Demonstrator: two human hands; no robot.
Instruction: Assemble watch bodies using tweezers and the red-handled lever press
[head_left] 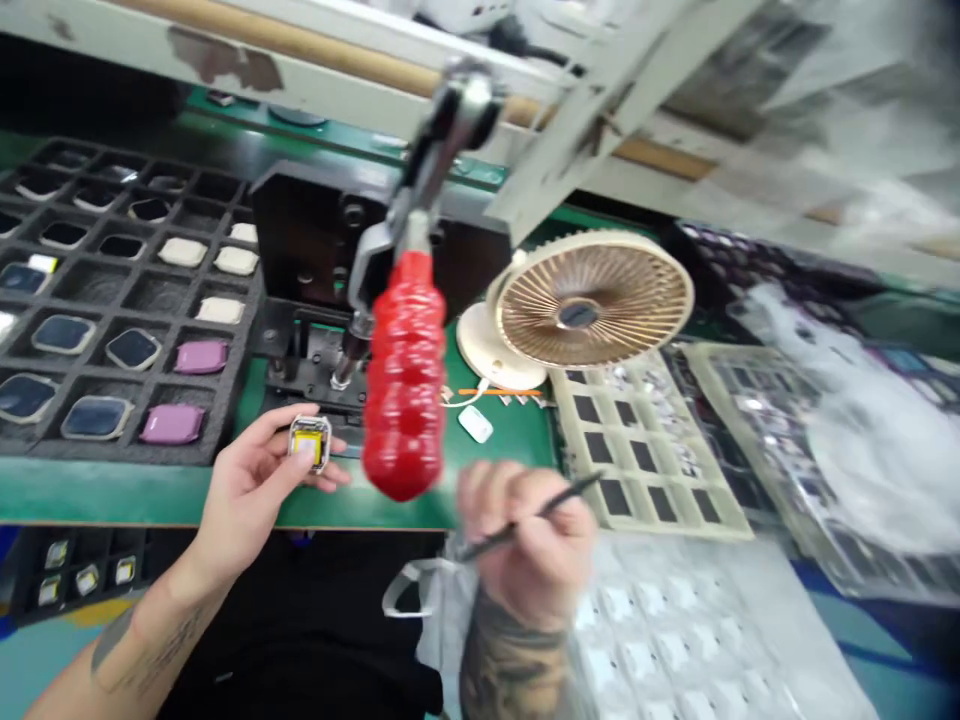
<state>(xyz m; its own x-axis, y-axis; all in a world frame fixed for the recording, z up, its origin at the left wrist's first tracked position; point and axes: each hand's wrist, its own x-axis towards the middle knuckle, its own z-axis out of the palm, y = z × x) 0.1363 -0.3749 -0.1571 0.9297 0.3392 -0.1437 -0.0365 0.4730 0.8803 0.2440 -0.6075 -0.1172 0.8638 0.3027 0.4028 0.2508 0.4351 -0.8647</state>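
The left hand (251, 490) pinches a small metal-rimmed case (310, 438) between thumb and fingers, its open inside turned up toward the head camera, showing a yellow-edged part (307, 446) within; the case's slightly longer axis runs away from the person. The right hand (529, 525), blurred, has its fingers curled around a thin black tool (566, 496), whose long axis slants from lower left to upper right past the thumb; which end is the working tip I cannot tell. Between the two grips, the red handle (406, 385) of a lever clamp points down toward the person. Left of the pinched case sits a dark foam tray (229, 425) with purple pieces (172, 424) in its nearest compartments. Beyond the right hand stands a fan (637, 300); any lettering on its hub is too blurred to read.
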